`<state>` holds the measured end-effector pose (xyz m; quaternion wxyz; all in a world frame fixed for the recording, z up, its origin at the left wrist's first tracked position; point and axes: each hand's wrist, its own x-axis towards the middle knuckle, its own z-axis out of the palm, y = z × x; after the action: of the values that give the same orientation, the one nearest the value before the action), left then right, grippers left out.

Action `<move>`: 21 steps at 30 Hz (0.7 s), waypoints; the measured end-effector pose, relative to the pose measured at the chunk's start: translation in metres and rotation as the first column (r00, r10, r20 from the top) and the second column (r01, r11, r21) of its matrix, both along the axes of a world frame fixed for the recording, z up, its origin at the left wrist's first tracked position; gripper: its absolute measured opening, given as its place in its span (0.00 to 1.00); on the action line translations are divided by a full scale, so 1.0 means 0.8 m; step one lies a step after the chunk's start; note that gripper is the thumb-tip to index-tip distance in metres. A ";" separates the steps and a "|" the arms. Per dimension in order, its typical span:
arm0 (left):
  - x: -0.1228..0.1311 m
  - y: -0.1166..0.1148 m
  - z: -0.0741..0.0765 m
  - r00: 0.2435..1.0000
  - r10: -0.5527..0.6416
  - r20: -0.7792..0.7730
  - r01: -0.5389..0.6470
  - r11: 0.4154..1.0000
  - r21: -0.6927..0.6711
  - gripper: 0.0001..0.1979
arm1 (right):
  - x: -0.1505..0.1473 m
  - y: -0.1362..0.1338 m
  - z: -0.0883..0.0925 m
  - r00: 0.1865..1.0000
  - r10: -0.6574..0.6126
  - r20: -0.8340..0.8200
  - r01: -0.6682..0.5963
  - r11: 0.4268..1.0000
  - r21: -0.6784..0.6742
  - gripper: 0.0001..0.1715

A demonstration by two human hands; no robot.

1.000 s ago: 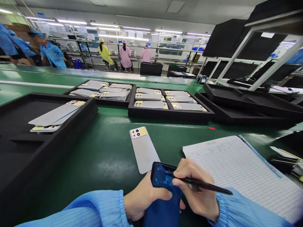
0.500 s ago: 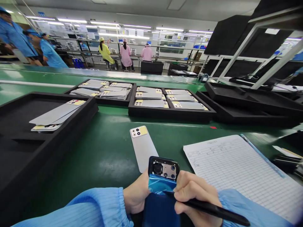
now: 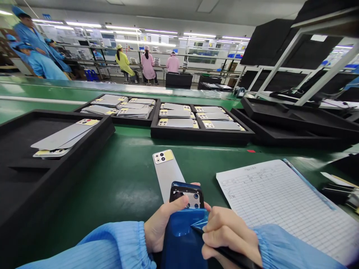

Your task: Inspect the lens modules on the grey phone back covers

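Observation:
My left hand [image 3: 162,224] is wrapped round a dark blue phone [image 3: 183,248], its thumb across the camera section and fingertips showing at the far edge. A shiny blue film [image 3: 182,222] covers the phone's back just below the cameras. My right hand [image 3: 228,231] is closed on black tweezers [image 3: 232,256]. Their tip meets the film's right side, where creases fan out from it. Partly behind the phone, a pale grey phone-shaped panel [image 3: 168,172] with a yellow patch and camera holes lies on the green table.
Black trays [image 3: 202,136] of stacked grey panels stand across the table [image 3: 129,168]. Another black tray [image 3: 103,130] with a few panels is at left, and more trays [image 3: 294,130] are stacked at right. A ruled paper sheet [image 3: 283,190] lies right of my hands. Several people work beyond.
My left thumb has come over the camera section. The film's top edge now lies flatter, and the tweezers have moved slightly down and left. The phone has shifted a little left.

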<state>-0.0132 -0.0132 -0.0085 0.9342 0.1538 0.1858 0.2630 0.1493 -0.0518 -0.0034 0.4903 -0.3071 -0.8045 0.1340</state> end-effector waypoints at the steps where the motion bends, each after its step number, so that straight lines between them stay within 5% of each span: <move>1: 0.001 0.000 0.001 0.999 0.010 -0.037 -0.010 1.000 0.007 0.18 | 0.000 -0.001 -0.002 0.999 0.031 0.041 -0.032 0.999 0.023 0.04; 4: 0.002 0.001 0.004 0.995 0.035 -0.096 -0.028 0.997 0.075 0.12 | -0.006 -0.006 -0.005 0.999 0.033 0.024 -0.034 0.999 0.029 0.06; 7: 0.003 0.001 0.003 0.991 0.061 -0.116 -0.046 0.990 0.130 0.19 | -0.010 -0.010 0.004 0.987 -0.014 -0.160 0.005 0.998 -0.056 0.11; 10: 0.003 0.001 0.002 0.989 0.072 -0.132 -0.052 0.987 0.153 0.29 | 0.000 -0.002 0.019 0.953 0.036 -0.300 -0.109 0.967 -0.230 0.10; 13: 0.003 0.002 0.003 0.987 0.051 -0.150 -0.030 0.990 0.140 0.31 | 0.016 0.015 0.028 0.904 -0.071 -0.422 -0.093 0.930 -0.355 0.09; 21: 0.000 0.009 0.005 0.970 -0.100 -0.222 0.133 0.981 0.143 0.14 | 0.023 0.035 0.041 0.955 -0.100 -0.278 -0.070 0.837 -0.543 0.05</move>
<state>-0.0131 -0.0059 -0.0042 0.9077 0.2648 0.2544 0.2033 0.1680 -0.0239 0.0297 0.4974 -0.4171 -0.6479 0.3985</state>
